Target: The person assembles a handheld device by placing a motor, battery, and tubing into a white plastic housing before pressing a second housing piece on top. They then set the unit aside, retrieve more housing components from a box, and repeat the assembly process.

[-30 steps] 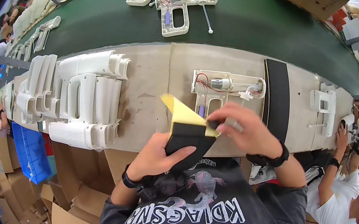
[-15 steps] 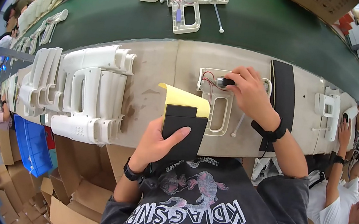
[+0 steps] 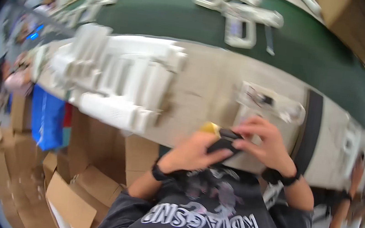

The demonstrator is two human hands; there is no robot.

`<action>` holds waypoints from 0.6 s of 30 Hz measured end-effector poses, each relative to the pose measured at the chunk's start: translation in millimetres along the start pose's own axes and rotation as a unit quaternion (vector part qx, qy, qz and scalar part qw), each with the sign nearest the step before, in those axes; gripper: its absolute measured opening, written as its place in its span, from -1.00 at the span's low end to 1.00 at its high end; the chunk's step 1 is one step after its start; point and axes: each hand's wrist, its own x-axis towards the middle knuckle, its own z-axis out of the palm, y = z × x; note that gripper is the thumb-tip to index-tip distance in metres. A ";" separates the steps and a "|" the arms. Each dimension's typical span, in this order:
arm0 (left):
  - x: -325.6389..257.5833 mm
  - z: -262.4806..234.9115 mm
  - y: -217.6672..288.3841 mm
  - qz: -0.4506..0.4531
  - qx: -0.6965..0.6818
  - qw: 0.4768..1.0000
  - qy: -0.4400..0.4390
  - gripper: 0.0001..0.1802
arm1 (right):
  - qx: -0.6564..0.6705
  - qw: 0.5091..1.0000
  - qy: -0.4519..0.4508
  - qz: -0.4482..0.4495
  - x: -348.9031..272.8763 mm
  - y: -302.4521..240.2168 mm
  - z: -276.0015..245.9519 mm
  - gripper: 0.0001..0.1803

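Note:
Close to my chest, my left hand (image 3: 193, 151) is closed on a black sheet (image 3: 223, 148) with yellow backing paper (image 3: 209, 127). My right hand (image 3: 267, 144) pinches the upper edge of that same sheet; motion blur hides exactly what lies between its fingertips. Just beyond the right hand, an open white plastic housing shell (image 3: 296, 114) lies on the bench, its handle partly covered by that hand. Inside the shell sit wires and a small black piece (image 3: 266, 99).
Stacked white housing shells (image 3: 118, 110) fill the bench's left side. A long black strip (image 3: 311, 126) lies right of the open shell. More assemblies (image 3: 242, 29) rest on the green belt (image 3: 158, 14). Cardboard boxes (image 3: 95, 148) and a blue bin (image 3: 47, 119) stand lower left. A co-worker's arm (image 3: 340, 213) is at right.
My right hand has left the black piece in the shell and come down to the black sheet. My left hand has tilted the sheet. The whole view has swung left.

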 end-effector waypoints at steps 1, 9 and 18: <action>-3.2 1.2 1.9 0.032 0.004 0.999 -0.001 -0.69 | 0.010 1.000 -0.018 0.019 0.9 -2.0 -2.2 -0.62; -17.7 19.1 -3.2 0.140 0.079 0.987 -0.026 -0.73 | 0.127 0.979 -0.135 0.088 -19.3 4.5 -15.7 -0.63; -20.6 -12.6 6.5 -0.010 0.020 0.993 0.114 -0.19 | -0.244 0.959 0.137 -0.045 -6.2 8.4 -56.6 -0.60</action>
